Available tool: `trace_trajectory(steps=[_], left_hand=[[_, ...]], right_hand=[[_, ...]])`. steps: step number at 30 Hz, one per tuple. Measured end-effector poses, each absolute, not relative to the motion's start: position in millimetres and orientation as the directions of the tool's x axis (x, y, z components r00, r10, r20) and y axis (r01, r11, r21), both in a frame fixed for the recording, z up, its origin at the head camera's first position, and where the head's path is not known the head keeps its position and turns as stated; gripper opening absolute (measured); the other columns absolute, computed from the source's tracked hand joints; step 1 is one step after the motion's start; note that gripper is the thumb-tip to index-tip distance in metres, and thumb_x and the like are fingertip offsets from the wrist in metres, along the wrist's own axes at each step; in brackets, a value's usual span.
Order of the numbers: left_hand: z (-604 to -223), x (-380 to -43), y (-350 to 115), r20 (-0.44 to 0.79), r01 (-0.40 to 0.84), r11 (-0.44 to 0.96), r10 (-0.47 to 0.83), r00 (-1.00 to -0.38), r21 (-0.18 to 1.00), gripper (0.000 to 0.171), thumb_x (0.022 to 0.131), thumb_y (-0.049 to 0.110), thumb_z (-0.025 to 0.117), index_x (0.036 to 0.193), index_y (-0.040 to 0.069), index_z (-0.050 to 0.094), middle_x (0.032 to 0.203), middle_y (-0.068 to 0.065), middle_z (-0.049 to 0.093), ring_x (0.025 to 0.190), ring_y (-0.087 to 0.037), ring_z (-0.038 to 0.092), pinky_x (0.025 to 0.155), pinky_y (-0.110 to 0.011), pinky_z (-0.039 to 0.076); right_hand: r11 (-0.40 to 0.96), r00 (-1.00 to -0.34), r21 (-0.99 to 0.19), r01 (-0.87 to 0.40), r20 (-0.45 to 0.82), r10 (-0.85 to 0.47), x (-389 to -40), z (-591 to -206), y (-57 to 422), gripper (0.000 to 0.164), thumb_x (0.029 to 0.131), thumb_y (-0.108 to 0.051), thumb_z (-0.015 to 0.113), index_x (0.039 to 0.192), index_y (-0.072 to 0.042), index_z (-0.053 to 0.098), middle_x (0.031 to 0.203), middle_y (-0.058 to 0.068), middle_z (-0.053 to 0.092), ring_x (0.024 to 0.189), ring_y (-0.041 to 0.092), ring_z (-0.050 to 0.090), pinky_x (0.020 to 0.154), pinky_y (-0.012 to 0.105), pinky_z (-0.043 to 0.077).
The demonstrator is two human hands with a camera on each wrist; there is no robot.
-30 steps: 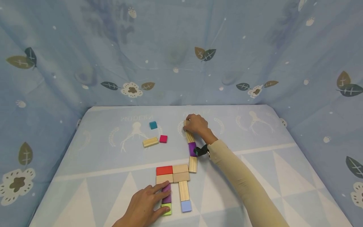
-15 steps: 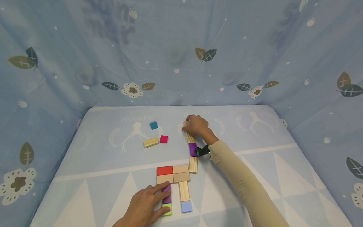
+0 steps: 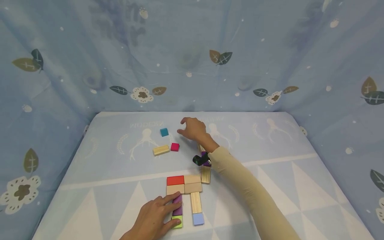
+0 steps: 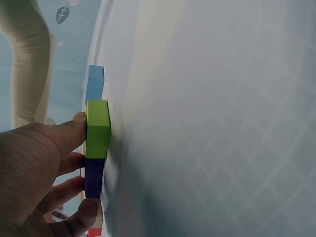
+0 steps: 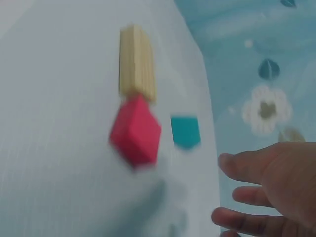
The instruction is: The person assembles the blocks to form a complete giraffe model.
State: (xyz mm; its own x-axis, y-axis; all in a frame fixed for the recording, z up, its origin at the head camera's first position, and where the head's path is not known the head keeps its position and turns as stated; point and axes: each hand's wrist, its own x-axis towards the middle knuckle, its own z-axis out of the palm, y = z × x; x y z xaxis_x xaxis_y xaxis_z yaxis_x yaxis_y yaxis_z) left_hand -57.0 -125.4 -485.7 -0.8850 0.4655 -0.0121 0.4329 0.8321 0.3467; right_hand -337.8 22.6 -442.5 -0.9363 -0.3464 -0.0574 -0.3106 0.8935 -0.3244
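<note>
My left hand (image 3: 151, 215) rests its fingertips on a purple block (image 3: 177, 209) and its thumb on a lime green block (image 4: 98, 129), both flat on the table. My right hand (image 3: 194, 129) hovers over the far part of the table, fingers spread and holding nothing. Left of its fingertips lies a teal cube (image 3: 164, 132). A pinkish-red cube (image 5: 136, 133) sits closer to me, beside a grooved wooden block (image 5: 137, 64). Under my right forearm runs a column of blocks, with a wooden block (image 3: 205, 175) at its near end and the far part hidden.
A red block (image 3: 175, 180) and several plain wooden blocks (image 3: 193, 188) form a rectangle at the middle. Below it extend a wooden block (image 3: 196, 202) and a light blue block (image 3: 198, 219). Patterned cloth (image 3: 192, 60) hangs behind and beside the table.
My right hand has let go of the wooden block at the column's far end and moved left toward the teal cube, fingers spreading. My left hand stays on its blocks.
</note>
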Motion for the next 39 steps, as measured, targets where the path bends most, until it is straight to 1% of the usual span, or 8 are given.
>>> trace_trajectory(steps=[4, 8, 12, 16, 22, 26, 33, 39], left_hand=[[-484.2, -57.0, -126.0, -0.049, 0.410, 0.841, 0.454, -0.889, 0.352, 0.053, 0.082, 0.057, 0.072, 0.123, 0.024, 0.071, 0.137, 0.007, 0.056, 0.092, -0.010, 0.057, 0.075, -0.039, 0.053], [-482.5, -56.6, -125.9, -0.092, 0.385, 0.850, 0.443, -0.892, 0.360, 0.052, 0.081, 0.057, 0.072, 0.123, 0.027, 0.071, 0.138, 0.008, 0.055, 0.093, -0.011, 0.058, 0.076, -0.040, 0.053], [-480.7, -56.0, -126.3, -0.104, 0.380, 0.856, 0.439, -0.892, 0.350, 0.050, 0.080, 0.056, 0.074, 0.122, 0.028, 0.071, 0.138, 0.007, 0.056, 0.094, -0.012, 0.059, 0.077, -0.039, 0.053], [-482.5, -54.6, -128.0, -0.054, 0.410, 0.842, 0.455, -0.889, 0.351, 0.049, 0.080, 0.054, 0.074, 0.121, 0.026, 0.072, 0.137, 0.005, 0.057, 0.098, -0.015, 0.062, 0.076, -0.038, 0.053], [-488.0, -53.9, -129.7, 0.042, 0.457, 0.810, 0.476, -0.878, 0.367, 0.048, 0.081, 0.051, 0.075, 0.119, 0.022, 0.073, 0.137, 0.004, 0.057, 0.097, -0.016, 0.063, 0.073, -0.035, 0.053], [-489.6, -54.7, -130.5, 0.058, 0.468, 0.803, 0.483, -0.874, 0.370, 0.048, 0.081, 0.050, 0.076, 0.119, 0.021, 0.073, 0.137, 0.003, 0.057, 0.093, -0.013, 0.062, 0.071, -0.032, 0.052], [-491.6, -56.6, -129.9, 0.049, 0.464, 0.789, 0.488, -0.872, 0.403, 0.049, 0.080, 0.049, 0.076, 0.121, 0.021, 0.072, 0.136, 0.003, 0.058, 0.079, -0.004, 0.051, 0.064, -0.025, 0.047], [-492.9, -56.2, -130.3, 0.046, 0.460, 0.789, 0.485, -0.873, 0.408, 0.049, 0.081, 0.050, 0.075, 0.121, 0.022, 0.072, 0.136, 0.003, 0.057, 0.078, -0.002, 0.048, 0.063, -0.023, 0.046]], right_hand=[[0.881, -0.878, -0.298, -0.368, -0.202, -0.435, -332.9, -435.5, -5.6, 0.051, 0.082, -0.042, 0.078, 0.125, -0.017, 0.065, 0.112, 0.002, 0.067, 0.095, 0.020, 0.060, 0.079, 0.042, 0.049], [0.869, -0.788, -0.235, -0.435, -0.368, -0.494, -326.2, -433.4, -17.9, 0.049, 0.072, -0.036, 0.087, 0.113, -0.017, 0.067, 0.102, -0.001, 0.064, 0.092, 0.018, 0.056, 0.078, 0.041, 0.046], [0.816, -0.742, -0.242, -0.525, -0.340, -0.578, -322.0, -441.1, -15.1, 0.035, 0.073, -0.030, 0.086, 0.098, -0.016, 0.067, 0.086, -0.003, 0.062, 0.080, 0.016, 0.056, 0.067, 0.033, 0.046], [0.801, -0.768, -0.303, -0.517, -0.248, -0.590, -334.1, -440.7, 0.8, 0.030, 0.078, -0.027, 0.082, 0.103, -0.016, 0.070, 0.089, -0.003, 0.063, 0.081, 0.015, 0.056, 0.066, 0.031, 0.047], [0.846, -0.879, -0.371, -0.384, -0.133, -0.457, -375.5, -424.7, 44.1, 0.030, 0.082, -0.015, 0.075, 0.111, -0.015, 0.071, 0.102, 0.004, 0.065, 0.089, 0.021, 0.058, 0.074, 0.036, 0.049], [0.889, -0.913, -0.350, -0.294, -0.174, -0.370, -393.2, -427.4, 66.5, 0.031, 0.082, -0.016, 0.075, 0.113, -0.014, 0.071, 0.105, 0.005, 0.063, 0.090, 0.022, 0.057, 0.073, 0.037, 0.049], [0.890, -0.893, -0.394, -0.230, -0.277, -0.353, -402.2, -443.4, 78.5, 0.030, 0.089, -0.013, 0.065, 0.118, -0.009, 0.070, 0.114, 0.010, 0.063, 0.091, 0.023, 0.054, 0.078, 0.036, 0.047], [0.895, -0.914, -0.400, -0.200, -0.253, -0.317, -403.6, -447.4, 74.1, 0.030, 0.092, -0.017, 0.061, 0.119, -0.010, 0.071, 0.117, 0.010, 0.066, 0.096, 0.025, 0.055, 0.086, 0.041, 0.047]])
